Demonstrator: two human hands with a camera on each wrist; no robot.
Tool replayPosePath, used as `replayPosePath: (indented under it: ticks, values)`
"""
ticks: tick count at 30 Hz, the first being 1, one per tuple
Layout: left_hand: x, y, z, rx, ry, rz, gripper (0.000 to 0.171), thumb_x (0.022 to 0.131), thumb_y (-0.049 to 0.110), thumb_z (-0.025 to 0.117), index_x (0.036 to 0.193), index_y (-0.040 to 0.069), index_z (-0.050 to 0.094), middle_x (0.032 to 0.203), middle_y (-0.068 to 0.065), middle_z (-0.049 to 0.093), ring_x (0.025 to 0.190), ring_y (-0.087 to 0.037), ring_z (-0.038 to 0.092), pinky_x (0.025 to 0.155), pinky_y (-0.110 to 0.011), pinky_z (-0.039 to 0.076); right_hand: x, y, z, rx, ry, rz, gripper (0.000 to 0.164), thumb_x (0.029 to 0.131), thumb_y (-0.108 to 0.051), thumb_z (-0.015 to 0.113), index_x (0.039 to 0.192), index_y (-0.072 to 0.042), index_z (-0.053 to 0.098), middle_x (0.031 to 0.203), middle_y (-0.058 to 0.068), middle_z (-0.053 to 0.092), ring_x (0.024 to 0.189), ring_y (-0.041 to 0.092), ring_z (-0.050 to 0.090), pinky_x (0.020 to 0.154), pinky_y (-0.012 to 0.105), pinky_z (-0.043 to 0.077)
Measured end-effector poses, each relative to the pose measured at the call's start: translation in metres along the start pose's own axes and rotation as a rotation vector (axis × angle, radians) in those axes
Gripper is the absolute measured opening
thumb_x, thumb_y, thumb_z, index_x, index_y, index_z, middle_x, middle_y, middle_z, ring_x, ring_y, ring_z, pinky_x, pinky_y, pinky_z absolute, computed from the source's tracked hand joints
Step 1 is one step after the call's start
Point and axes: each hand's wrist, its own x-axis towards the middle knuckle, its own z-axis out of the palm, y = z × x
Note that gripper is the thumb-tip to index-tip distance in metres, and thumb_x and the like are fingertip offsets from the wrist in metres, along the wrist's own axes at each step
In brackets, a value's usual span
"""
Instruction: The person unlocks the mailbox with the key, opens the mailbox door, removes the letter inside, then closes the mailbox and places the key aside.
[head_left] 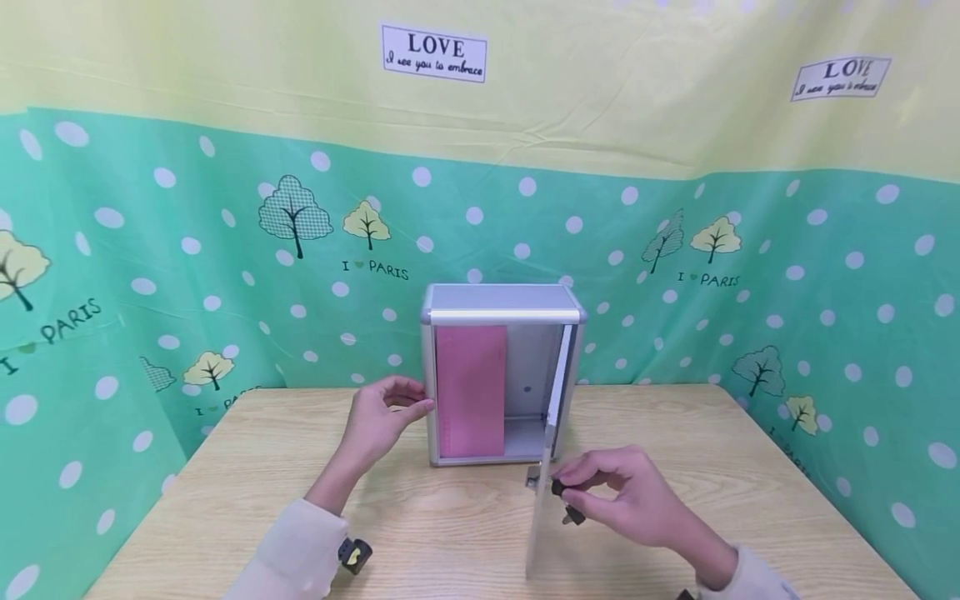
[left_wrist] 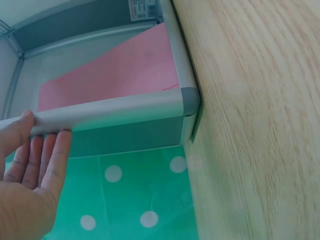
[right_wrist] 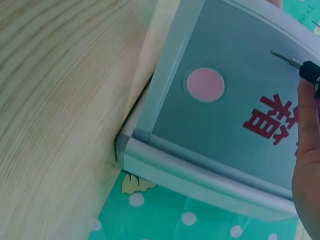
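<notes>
A silver-framed metal box stands upright on the table, its door swung out towards me. My left hand holds the box's left front edge, thumb on the frame and fingers against the side. My right hand pinches a black-headed key at the door's lock. A second key dangles below; its metal shaft shows in the right wrist view. Inside the box, at the left, stands a pink flat paper piece, possibly an envelope.
The wooden table extends around the box. Behind it hangs a green and yellow curtain. Red characters and a round pink spot mark the door's front. A printed label shows inside the box.
</notes>
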Motion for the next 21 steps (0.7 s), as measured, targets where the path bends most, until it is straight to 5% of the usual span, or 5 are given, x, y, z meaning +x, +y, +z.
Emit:
replayPosePath:
  ticks: [11, 21]
  values:
    - [-0.001, 0.001, 0.0, -0.009, -0.002, -0.012, 0.028, 0.085, 0.023, 0.086, 0.106, 0.009, 0.074, 0.099, -0.004, 0.073, 0.094, -0.02, 0.07, 0.075, -0.03, 0.06, -0.011, -0.002, -0.019, 0.042, -0.04, 0.092, 0.029, 0.084, 0.021, 0.071, 0.098, -0.003, 0.074, 0.099, 0.016, 0.076, 0.09, 0.018, 0.075, 0.06, 0.035, 0.063]
    - [-0.001, 0.002, 0.0, -0.001, -0.003, -0.021, 0.027, 0.086, 0.022, 0.085, 0.107, 0.009, 0.073, 0.1, -0.003, 0.074, 0.094, -0.019, 0.07, 0.077, -0.03, 0.06, -0.012, 0.002, -0.03, 0.146, -0.078, 0.031, 0.032, 0.082, 0.028, 0.065, 0.101, 0.004, 0.072, 0.103, 0.014, 0.077, 0.091, 0.022, 0.075, 0.062, 0.037, 0.064]
